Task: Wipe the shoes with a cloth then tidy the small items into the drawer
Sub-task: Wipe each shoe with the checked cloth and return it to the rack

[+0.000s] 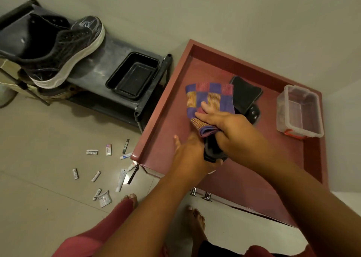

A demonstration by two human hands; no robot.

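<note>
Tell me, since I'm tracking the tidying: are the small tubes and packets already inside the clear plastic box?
No: the small tubes and packets lie scattered on the floor, while the clear plastic box sits apart on the red cabinet top.

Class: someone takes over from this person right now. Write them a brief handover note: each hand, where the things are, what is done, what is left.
Left hand holds a black shoe over the red cabinet.
Right hand presses the checked cloth on it, mid-wipe.
A sneaker sits on the rack beside a black tray.
Small items lie scattered on the floor; none tidied yet.
Left: finish wiping, then clear the items into the drawer.
</note>
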